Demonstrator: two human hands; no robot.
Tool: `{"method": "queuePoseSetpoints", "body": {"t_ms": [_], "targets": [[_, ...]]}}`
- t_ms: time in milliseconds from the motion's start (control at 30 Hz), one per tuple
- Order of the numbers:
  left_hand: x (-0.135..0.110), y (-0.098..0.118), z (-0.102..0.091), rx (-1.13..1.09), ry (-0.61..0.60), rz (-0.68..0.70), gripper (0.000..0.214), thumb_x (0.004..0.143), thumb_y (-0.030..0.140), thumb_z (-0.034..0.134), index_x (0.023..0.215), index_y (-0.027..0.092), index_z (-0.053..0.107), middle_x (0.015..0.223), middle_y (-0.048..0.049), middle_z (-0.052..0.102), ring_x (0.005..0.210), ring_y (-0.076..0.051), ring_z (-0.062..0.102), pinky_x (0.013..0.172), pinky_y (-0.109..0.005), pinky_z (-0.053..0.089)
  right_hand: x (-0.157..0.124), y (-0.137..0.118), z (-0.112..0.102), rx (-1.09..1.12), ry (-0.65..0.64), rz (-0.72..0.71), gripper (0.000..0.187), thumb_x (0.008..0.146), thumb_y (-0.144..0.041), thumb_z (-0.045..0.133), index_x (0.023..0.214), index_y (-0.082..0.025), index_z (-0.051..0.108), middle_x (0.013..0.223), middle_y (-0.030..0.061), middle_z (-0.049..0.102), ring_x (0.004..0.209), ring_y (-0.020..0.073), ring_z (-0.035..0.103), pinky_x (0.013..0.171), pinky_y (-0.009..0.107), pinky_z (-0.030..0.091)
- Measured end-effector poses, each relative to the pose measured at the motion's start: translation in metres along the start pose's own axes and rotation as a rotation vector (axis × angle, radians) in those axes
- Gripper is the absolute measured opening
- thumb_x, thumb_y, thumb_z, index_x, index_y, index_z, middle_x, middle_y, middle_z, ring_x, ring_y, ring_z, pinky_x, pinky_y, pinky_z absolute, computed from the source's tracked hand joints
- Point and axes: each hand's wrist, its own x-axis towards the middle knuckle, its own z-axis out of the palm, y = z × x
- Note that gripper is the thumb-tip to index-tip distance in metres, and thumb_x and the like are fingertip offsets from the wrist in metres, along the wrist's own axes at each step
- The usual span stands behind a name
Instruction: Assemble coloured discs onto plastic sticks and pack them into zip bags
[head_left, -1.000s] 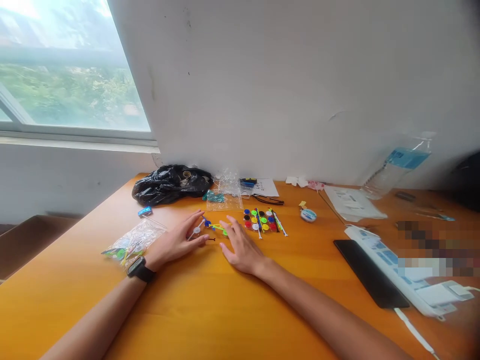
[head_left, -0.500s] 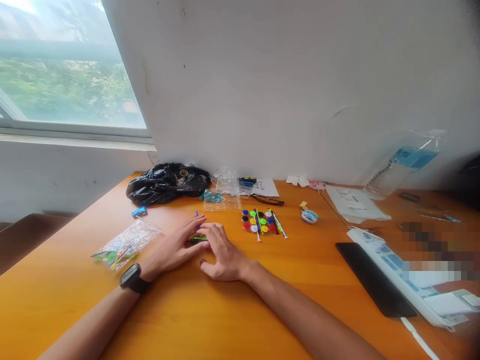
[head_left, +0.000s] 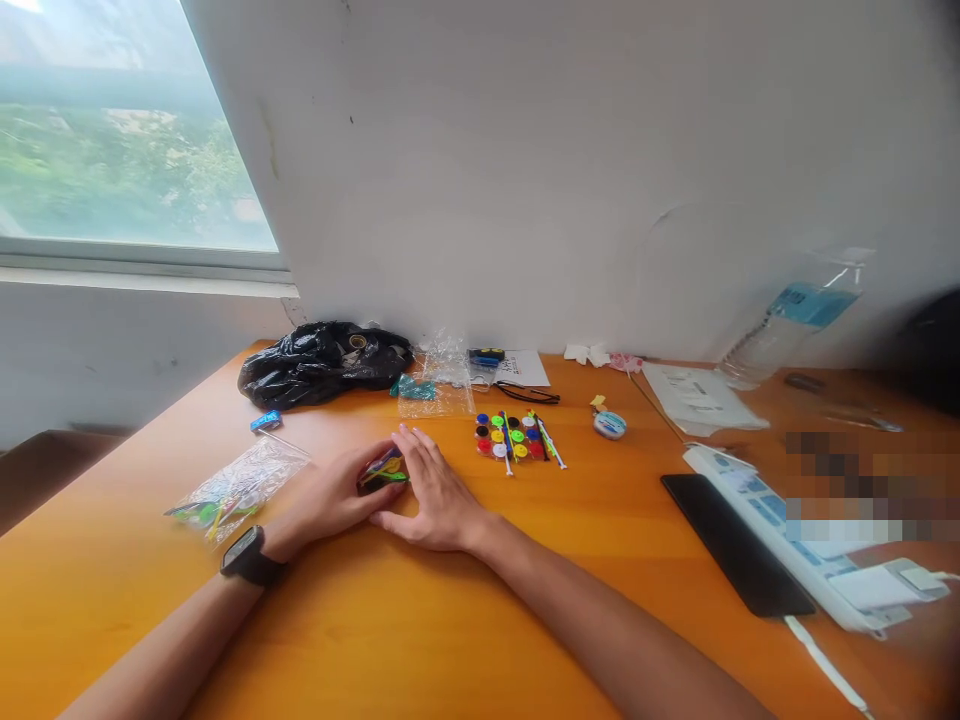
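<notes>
My left hand (head_left: 330,495) and my right hand (head_left: 433,492) rest on the orange table (head_left: 450,620) with their fingers meeting around a small bundle of coloured plastic sticks (head_left: 381,469). Both hands cup the bundle from either side, fingers curved and pressed against it. A black watch (head_left: 251,556) sits on my left wrist. Just right of my right hand lies a cluster of coloured round discs and sticks (head_left: 510,437).
A clear bag of coloured pieces (head_left: 236,483) lies left of my left hand. At the back are a black plastic bag (head_left: 322,360), a clear packet (head_left: 439,385), papers (head_left: 697,398) and a water bottle (head_left: 795,320). A black phone (head_left: 735,540) and white power strip (head_left: 810,550) lie right.
My hands, spread flat over scattered sticks a second ago, have drawn together and gathered the sticks into one bundle between the fingers. The view has shifted slightly.
</notes>
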Motion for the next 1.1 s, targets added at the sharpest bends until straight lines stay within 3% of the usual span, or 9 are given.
{"method": "queuePoseSetpoints", "body": {"t_ms": [100,233,400,600,733,800,867,967,1100], "targets": [[0.000,-0.002,0.001,-0.033,-0.012,0.030,0.049,0.102,0.042,0.061,0.149,0.027,0.058,0.142,-0.0077,0.069,0.117,-0.028,0.072,0.096,-0.037,0.062,-0.001,0.003,0.003,-0.038,-0.010,0.019,0.107,0.085,-0.050,0.079,0.167,-0.015,0.021,0.172,0.0204,0.029,0.163,0.0378,0.016,0.133,0.058,0.023],[0.001,-0.002,0.004,-0.025,0.005,0.062,0.043,0.101,0.045,0.063,0.140,0.028,0.065,0.137,-0.0073,0.071,0.118,-0.029,0.071,0.101,-0.040,0.062,0.001,0.005,0.004,-0.069,0.013,-0.010,0.096,0.084,-0.039,0.076,0.164,-0.016,0.028,0.162,0.0195,0.043,0.156,0.0371,0.031,0.132,0.056,0.026],[0.002,0.000,0.003,0.043,0.097,0.066,0.045,0.103,0.050,0.060,0.142,0.028,0.065,0.151,-0.0088,0.061,0.126,-0.030,0.069,0.105,-0.038,0.061,0.003,0.002,-0.002,0.047,0.055,-0.037,0.093,0.087,-0.047,0.078,0.162,-0.019,0.030,0.161,0.0172,0.045,0.148,0.0324,0.044,0.128,0.050,0.035],[0.002,-0.009,0.001,0.033,0.118,0.029,0.044,0.103,0.055,0.058,0.131,0.026,0.074,0.133,-0.0087,0.074,0.116,-0.030,0.074,0.100,-0.041,0.064,0.005,0.001,-0.008,0.143,0.039,-0.025,0.089,0.086,-0.046,0.082,0.158,-0.016,0.038,0.158,0.0193,0.049,0.148,0.0311,0.046,0.125,0.048,0.039],[0.000,-0.020,0.004,0.082,0.131,0.003,0.041,0.103,0.058,0.058,0.118,0.027,0.080,0.131,-0.0060,0.076,0.112,-0.028,0.076,0.099,-0.039,0.064,0.016,-0.001,-0.051,0.057,0.046,-0.062,0.027,0.093,-0.030,0.073,0.117,-0.018,0.069,0.123,0.0107,0.072,0.124,0.0259,0.062,0.113,0.041,0.047],[-0.001,-0.025,0.005,0.116,0.140,-0.040,0.040,0.103,0.060,0.059,0.123,0.031,0.078,0.133,-0.0031,0.075,0.113,-0.028,0.076,0.096,-0.037,0.065,0.019,-0.001,-0.088,0.041,0.005,0.042,0.010,0.097,-0.026,0.067,0.100,-0.019,0.072,0.105,0.0063,0.076,0.106,0.0213,0.068,0.098,0.035,0.051],[-0.002,-0.028,0.005,0.135,0.156,-0.061,0.042,0.102,0.062,0.059,0.126,0.033,0.077,0.135,-0.0021,0.074,0.116,-0.028,0.075,0.092,-0.036,0.067,0.017,0.003,-0.127,0.019,-0.052,0.142,0.015,0.100,-0.026,0.059,0.095,-0.019,0.071,0.092,0.0030,0.074,0.086,0.0166,0.068,0.080,0.028,0.050],[-0.002,-0.029,0.005,0.142,0.151,-0.026,0.048,0.100,0.065,0.060,0.129,0.030,0.076,0.139,-0.0053,0.072,0.121,-0.031,0.073,0.094,-0.038,0.067,0.006,0.015,-0.173,-0.131,-0.090,0.300,0.015,0.095,-0.027,0.061,0.086,-0.019,0.070,0.085,0.0018,0.072,0.077,0.0151,0.065,0.067,0.025,0.044],[-0.002,-0.027,0.002,0.170,0.144,0.021,0.053,0.099,0.064,0.062,0.138,0.030,0.071,0.145,-0.0066,0.068,0.129,-0.032,0.068,0.107,-0.043,0.061,-0.005,0.030,-0.194,-0.232,-0.353,0.561,0.011,0.083,-0.029,0.075,0.083,-0.019,0.069,0.078,0.0020,0.072,0.063,0.0146,0.063,0.057,0.025,0.041]]}}
